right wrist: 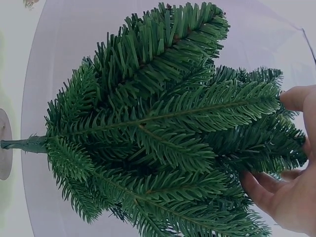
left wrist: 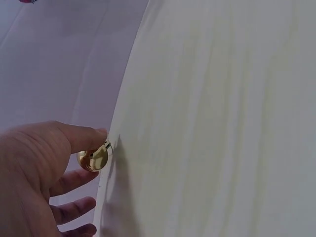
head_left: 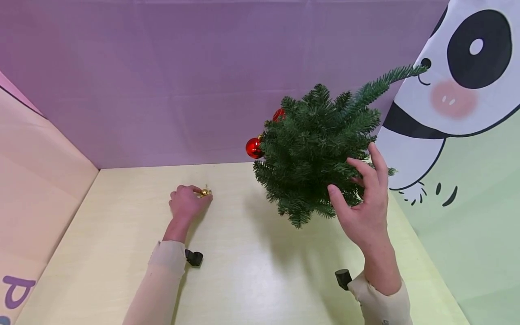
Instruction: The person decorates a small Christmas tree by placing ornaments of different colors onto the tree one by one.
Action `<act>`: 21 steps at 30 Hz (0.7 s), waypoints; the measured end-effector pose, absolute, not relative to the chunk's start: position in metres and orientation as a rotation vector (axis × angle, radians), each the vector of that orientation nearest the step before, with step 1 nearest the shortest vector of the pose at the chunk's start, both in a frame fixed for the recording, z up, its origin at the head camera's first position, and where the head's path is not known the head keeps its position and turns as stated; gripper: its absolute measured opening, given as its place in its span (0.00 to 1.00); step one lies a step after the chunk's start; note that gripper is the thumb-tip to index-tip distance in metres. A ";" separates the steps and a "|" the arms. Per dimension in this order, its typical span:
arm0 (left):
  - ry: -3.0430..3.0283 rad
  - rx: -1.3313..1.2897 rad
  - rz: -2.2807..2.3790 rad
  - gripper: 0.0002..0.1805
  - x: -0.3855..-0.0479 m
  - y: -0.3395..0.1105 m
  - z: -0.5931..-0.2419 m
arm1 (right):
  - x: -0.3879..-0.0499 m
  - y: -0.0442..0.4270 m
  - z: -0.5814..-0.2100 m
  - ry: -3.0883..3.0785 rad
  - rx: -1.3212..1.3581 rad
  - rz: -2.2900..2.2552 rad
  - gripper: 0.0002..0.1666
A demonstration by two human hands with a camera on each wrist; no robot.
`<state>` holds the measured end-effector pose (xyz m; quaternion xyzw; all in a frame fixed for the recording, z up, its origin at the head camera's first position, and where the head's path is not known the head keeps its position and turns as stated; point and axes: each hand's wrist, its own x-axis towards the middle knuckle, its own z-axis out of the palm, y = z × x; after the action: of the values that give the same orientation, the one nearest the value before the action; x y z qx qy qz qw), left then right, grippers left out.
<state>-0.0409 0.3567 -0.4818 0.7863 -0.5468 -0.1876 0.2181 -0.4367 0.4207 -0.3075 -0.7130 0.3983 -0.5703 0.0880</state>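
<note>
A small gold bauble (left wrist: 93, 159) is pinched between the thumb and a finger of my left hand (head_left: 188, 201), low over the table at centre left. Its thin loop shows beside the thumb tip in the left wrist view. A small artificial Christmas tree (head_left: 313, 149) stands at centre right, its long top branch slanting up to the right. Against the tree's right side is my right hand (head_left: 365, 203), fingers spread and bent among the outer branches; a firm hold on any branch cannot be made out. Red baubles (head_left: 254, 148) hang on the tree's left side.
The pale wooden table (head_left: 243, 262) meets a purple backdrop (head_left: 183, 90) behind the tree. A panda-printed panel (head_left: 455, 104) rises on the right, a pinkish panel (head_left: 36, 171) on the left. The tree's stem meets a round base (right wrist: 5, 143) in the right wrist view.
</note>
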 end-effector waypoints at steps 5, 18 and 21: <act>-1.538 2.120 -0.526 0.24 -0.043 0.353 -0.482 | -0.434 0.421 -0.307 1.234 -2.110 -1.694 0.30; -1.595 1.949 -0.515 0.22 -0.055 0.371 -0.463 | -0.428 0.419 -0.308 1.248 -2.110 -1.735 0.34; -1.611 1.899 -0.523 0.21 -0.057 0.377 -0.458 | -0.427 0.419 -0.309 1.238 -2.101 -1.745 0.37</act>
<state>-0.0569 0.3772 -0.4581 0.7132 -0.6053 -0.1964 0.2940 -0.4274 0.4191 -0.3085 -0.6989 0.4119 -0.5804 0.0712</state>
